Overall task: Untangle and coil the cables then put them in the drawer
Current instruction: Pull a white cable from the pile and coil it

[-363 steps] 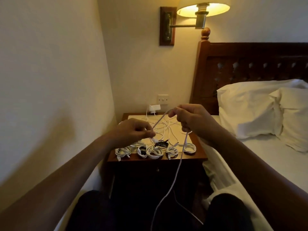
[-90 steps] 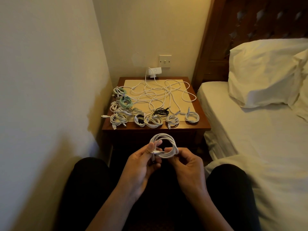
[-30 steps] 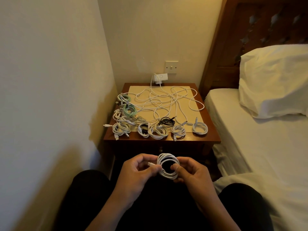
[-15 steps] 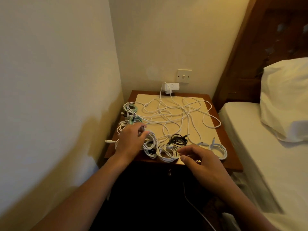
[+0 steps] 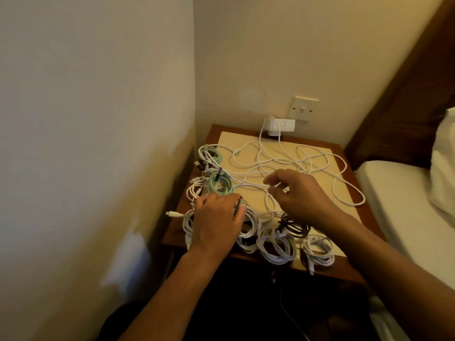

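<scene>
A loose tangle of white cables (image 5: 307, 163) sprawls over the cream mat (image 5: 246, 141) on the wooden nightstand (image 5: 354, 274). Coiled cables line its left and front edges: green coils (image 5: 221, 185), white coils (image 5: 275, 247) and a black coil (image 5: 293, 227). My left hand (image 5: 216, 222) lies over a coiled white cable (image 5: 250, 225) at the front left, its fingers curled on it. At the tangle's near side, my right hand (image 5: 295, 195) pinches one white strand between thumb and forefinger. The drawer knob (image 5: 273, 279) shows below the front edge; the drawer front is dark.
A white charger (image 5: 280, 126) sits plugged in at the back wall under a switch plate (image 5: 304, 108). The side wall (image 5: 98, 143) runs close along the nightstand's left. A bed (image 5: 394, 193) with a pillow (image 5: 443, 163) and dark headboard (image 5: 406, 107) stands on the right.
Both hands brought the finished white coil from my lap up to the nightstand. My left hand set it among the front-left coils, and my right hand moved forward onto the tangle.
</scene>
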Tool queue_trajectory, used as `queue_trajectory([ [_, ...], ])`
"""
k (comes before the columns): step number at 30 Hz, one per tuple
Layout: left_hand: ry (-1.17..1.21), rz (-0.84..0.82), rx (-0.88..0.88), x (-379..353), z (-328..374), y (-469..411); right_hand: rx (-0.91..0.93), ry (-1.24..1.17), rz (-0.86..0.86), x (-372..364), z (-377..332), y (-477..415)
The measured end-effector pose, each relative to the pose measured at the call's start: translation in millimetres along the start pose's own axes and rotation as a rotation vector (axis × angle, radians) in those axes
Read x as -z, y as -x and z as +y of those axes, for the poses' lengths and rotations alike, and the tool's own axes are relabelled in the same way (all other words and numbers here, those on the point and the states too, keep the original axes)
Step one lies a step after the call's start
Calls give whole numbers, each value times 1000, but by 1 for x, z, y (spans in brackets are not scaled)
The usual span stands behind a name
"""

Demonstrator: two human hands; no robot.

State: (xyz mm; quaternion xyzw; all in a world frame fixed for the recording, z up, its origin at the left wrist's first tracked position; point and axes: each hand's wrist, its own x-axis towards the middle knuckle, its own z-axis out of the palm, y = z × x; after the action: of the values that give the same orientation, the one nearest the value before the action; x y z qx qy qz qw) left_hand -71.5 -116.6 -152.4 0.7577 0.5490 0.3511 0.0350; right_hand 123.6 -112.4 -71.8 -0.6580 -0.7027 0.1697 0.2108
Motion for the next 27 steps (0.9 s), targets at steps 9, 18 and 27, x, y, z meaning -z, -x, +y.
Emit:
queue_trajectory([
  [9,-12,-78,-32,3,4,9,9,390,-313,-56,12,-108],
  [18,-3,-116,-21,7,6,10,121,458,-142,-37,22,-123],
  [27,30,-114,-57,10,8,7,34,136,383,89,11,-108],
])
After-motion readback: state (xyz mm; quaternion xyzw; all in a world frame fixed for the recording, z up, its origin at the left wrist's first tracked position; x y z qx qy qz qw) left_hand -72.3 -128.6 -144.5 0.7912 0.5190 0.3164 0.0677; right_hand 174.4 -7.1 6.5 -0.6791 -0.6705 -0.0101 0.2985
